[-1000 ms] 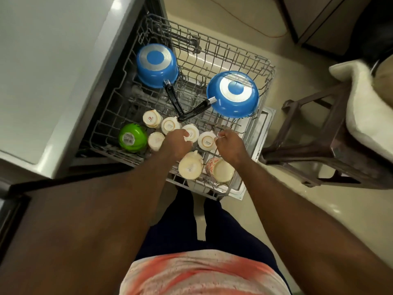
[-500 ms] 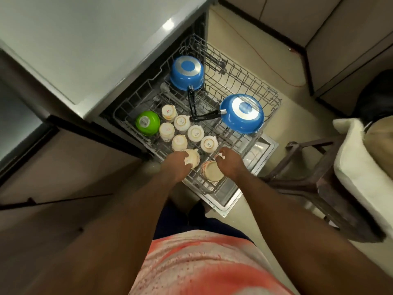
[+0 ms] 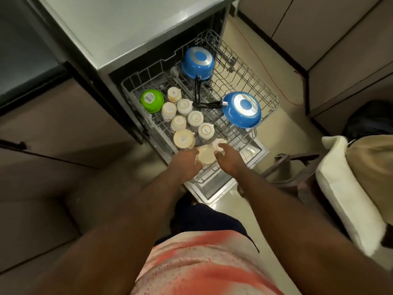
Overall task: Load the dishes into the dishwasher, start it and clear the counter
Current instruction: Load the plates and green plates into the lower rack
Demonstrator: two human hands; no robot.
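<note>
Left hand and right hand seem to pinch the upturned cup; seat it squarely between rack tines.

Eight pale cups sit in one wire rack; two blue pans, each with one black handle, share it; one green bowl makes eleven pieces in all. Two hands show: one left hand; one right hand. There is one dishwasher with one lowered door; beside it, one wooden stool and one pale cushion.
</note>
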